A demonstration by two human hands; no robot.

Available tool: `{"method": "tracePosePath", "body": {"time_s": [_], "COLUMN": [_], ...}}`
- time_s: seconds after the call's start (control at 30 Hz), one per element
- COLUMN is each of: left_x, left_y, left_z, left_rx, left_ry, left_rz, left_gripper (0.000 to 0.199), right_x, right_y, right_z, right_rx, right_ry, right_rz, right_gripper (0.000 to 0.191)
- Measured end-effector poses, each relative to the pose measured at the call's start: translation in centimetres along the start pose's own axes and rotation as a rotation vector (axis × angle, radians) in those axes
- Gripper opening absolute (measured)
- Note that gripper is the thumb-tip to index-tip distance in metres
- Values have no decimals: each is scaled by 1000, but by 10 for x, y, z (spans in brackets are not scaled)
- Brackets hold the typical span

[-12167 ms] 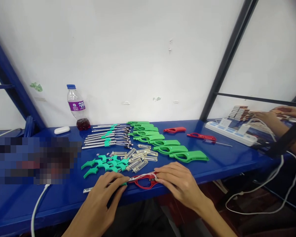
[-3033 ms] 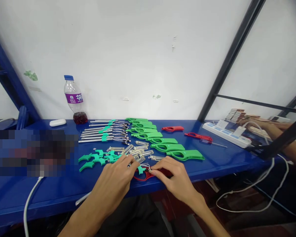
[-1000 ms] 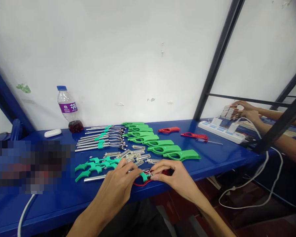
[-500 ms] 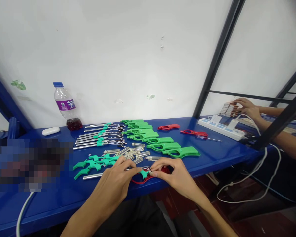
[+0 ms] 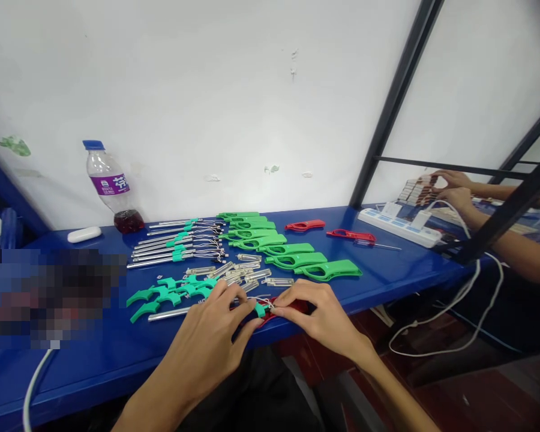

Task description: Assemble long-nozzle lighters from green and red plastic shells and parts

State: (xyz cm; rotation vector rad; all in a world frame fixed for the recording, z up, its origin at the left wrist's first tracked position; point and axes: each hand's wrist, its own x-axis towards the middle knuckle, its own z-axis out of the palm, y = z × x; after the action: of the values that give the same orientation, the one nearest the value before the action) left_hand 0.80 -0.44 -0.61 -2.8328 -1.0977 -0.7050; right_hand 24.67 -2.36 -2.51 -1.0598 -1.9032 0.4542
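Note:
Low over the front edge of the table, a red lighter handle shell (image 5: 272,317) lies partly covered by both hands. My left hand (image 5: 216,324) has its thumb and forefinger closed on a small teal trigger (image 5: 260,309) above that shell. A metal lighter tube (image 5: 168,314) sticks out to the left from beneath this hand. With thumb and forefinger pinched, my right hand (image 5: 319,312) grips thin white wires (image 5: 266,302) beside the trigger. Its palm hides the right end of the red shell.
Loose teal triggers (image 5: 168,294), clear fuel tanks (image 5: 256,276), wired metal tubes (image 5: 157,252) and green handle shells (image 5: 297,261) cover the blue table. Behind stand a bottle (image 5: 112,186) and white case (image 5: 84,234). A screwdriver (image 5: 378,244) and power strip (image 5: 400,227) lie right, near another person's hands (image 5: 454,189).
My left thumb has shifted lower, below the teal trigger, while the forefinger stays near it. My right hand keeps its pinch at the wires. The whole view has shifted slightly.

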Motion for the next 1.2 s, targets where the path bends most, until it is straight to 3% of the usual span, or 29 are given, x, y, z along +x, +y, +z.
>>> {"method": "tracePosePath", "body": {"time_s": [0.27, 0.5, 0.63, 0.73, 0.9, 1.2], "left_x": [-1, 2, -4, -12, -18, -6], "left_y": [-1, 0, -12, -28, -43, -26], "left_z": [5, 2, -10, -24, -39, -39], "left_rx": [41, 113, 144, 173, 122, 211], "left_ry": [2, -85, -64, -41, -133, -236], "left_rz": [-17, -19, -28, -106, -187, -229], "left_gripper": [23, 23, 30, 33, 25, 25], "right_x": [-3, -2, -5, -7, -8, -6], "right_y": [0, -1, -1, -1, 0, -4], "right_z": [0, 1, 2, 4, 6, 5], "right_rx": [-35, -88, -158, -200, -201, -196], "right_ry": [-29, -53, -83, -90, -75, -68], "right_rz": [-80, -114, -146, -161, -170, -142], "right_gripper": [13, 13, 12, 11, 9, 7]}}
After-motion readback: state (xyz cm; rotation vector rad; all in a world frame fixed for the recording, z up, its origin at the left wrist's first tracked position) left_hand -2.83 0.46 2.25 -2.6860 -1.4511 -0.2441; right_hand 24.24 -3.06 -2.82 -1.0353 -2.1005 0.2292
